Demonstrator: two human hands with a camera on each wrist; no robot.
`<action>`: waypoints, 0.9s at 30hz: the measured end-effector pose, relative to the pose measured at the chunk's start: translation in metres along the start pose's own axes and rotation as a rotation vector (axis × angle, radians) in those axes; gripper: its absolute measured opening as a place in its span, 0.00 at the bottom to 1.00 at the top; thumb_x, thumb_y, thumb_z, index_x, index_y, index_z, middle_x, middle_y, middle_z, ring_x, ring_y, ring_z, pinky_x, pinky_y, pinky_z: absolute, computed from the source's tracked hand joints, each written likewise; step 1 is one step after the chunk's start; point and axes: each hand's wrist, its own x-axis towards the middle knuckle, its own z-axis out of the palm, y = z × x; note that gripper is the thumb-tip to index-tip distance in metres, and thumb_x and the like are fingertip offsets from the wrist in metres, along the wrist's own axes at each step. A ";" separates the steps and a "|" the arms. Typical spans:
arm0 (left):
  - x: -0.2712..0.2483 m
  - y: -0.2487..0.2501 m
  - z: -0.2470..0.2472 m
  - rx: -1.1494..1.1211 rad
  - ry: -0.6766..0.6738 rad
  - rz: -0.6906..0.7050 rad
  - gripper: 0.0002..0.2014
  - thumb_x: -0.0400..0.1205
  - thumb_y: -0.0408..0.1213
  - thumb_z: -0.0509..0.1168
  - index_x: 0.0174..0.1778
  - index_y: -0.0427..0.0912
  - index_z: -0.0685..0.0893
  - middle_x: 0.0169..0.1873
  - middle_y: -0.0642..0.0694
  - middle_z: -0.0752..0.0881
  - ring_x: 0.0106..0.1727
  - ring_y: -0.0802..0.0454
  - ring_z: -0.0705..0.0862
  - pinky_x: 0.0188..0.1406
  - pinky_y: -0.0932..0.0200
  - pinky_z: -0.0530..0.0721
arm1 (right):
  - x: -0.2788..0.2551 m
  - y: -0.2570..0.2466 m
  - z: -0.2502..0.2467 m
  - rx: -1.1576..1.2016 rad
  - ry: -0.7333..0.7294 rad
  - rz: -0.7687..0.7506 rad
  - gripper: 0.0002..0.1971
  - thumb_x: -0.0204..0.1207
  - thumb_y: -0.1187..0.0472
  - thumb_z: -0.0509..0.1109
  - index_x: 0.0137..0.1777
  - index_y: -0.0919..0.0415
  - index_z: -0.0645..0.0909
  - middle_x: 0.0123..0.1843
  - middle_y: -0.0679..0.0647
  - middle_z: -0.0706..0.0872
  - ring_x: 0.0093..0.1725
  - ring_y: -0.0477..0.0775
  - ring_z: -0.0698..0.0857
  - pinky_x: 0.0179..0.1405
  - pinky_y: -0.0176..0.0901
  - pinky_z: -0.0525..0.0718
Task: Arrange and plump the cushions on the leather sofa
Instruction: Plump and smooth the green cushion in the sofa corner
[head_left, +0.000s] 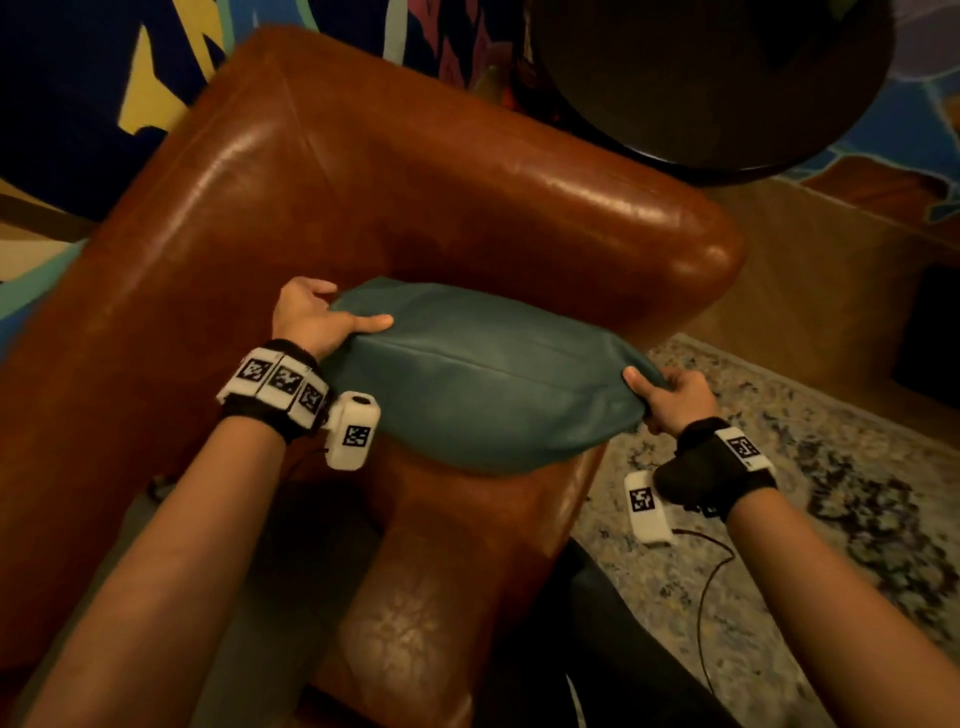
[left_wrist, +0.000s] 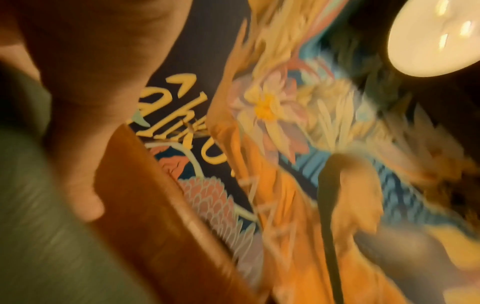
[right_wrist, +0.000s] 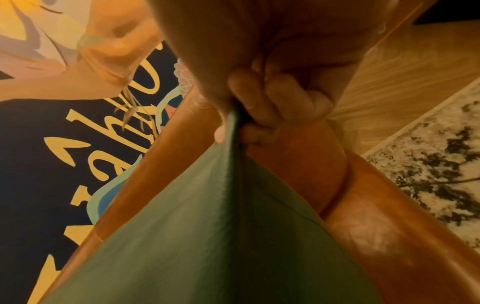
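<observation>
Plump teal leather-look cushion (head_left: 478, 374), seamed along the middle: held level above glossy brown leather sofa (head_left: 395, 208), likely for shaking and plumping. Left hand (head_left: 311, 319) clamped on left end, thumb on top. Right hand (head_left: 670, 397) pinching right corner, gathered to a point. Smooth, lightly creased skin. Speckled rug (head_left: 831, 467) alongside.

sofa back (head_left: 467, 171) behind, rug (head_left: 831, 493) side open

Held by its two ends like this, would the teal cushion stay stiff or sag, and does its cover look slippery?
The teal cushion probably sags little: it bulges evenly between left hand and right hand. Likely light. Its smooth, leather-like cover may slip; the right hand bunches a corner.
</observation>
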 end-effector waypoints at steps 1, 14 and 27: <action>-0.001 -0.002 -0.004 -0.085 0.062 0.016 0.42 0.56 0.46 0.86 0.64 0.42 0.77 0.48 0.50 0.83 0.57 0.50 0.82 0.65 0.48 0.81 | 0.001 -0.001 0.000 -0.015 0.025 -0.008 0.14 0.75 0.51 0.74 0.34 0.57 0.78 0.27 0.58 0.80 0.18 0.52 0.77 0.24 0.41 0.73; -0.043 -0.017 -0.002 0.216 0.120 0.394 0.13 0.73 0.40 0.76 0.40 0.37 0.81 0.39 0.42 0.87 0.45 0.40 0.85 0.44 0.53 0.79 | -0.007 0.000 0.005 -0.045 0.033 -0.068 0.27 0.74 0.54 0.75 0.70 0.66 0.76 0.60 0.56 0.85 0.58 0.63 0.86 0.61 0.64 0.83; -0.059 -0.012 -0.021 0.345 0.243 0.281 0.41 0.59 0.62 0.80 0.56 0.41 0.70 0.54 0.42 0.81 0.48 0.40 0.82 0.42 0.47 0.77 | -0.011 0.022 -0.005 -0.157 0.128 -0.012 0.27 0.77 0.43 0.68 0.61 0.67 0.82 0.46 0.61 0.86 0.36 0.59 0.82 0.35 0.45 0.78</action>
